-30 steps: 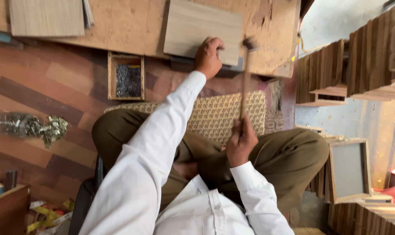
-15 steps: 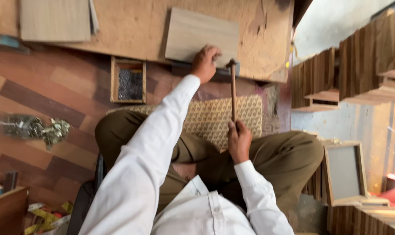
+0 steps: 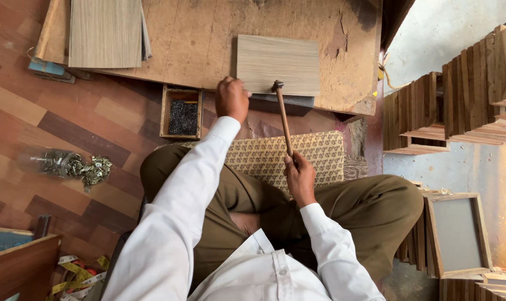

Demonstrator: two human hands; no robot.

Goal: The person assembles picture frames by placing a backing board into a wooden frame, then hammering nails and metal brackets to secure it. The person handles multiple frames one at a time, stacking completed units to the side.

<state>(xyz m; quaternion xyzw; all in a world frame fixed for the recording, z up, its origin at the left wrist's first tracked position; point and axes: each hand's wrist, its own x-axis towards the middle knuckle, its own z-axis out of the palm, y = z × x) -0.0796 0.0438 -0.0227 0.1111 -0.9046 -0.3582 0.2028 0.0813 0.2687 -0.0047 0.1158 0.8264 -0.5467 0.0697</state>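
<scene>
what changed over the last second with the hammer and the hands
The hammer swung down: a second ago its head was raised above the panel edge, now it sits at the near edge of the panel. The right hand kept its grip on the handle end. The left hand stayed at the panel's near edge. The panel, nail box and board did not move.

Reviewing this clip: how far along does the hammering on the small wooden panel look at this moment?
Done: stacks of finished wooden frames stand to the right. In hand: the left hand steadies the near edge of the light wooden panel on the workboard, while the right hand holds the hammer, its head at that edge. Left: more panels lie stacked on the board, and the nail tray is well filled.
</scene>
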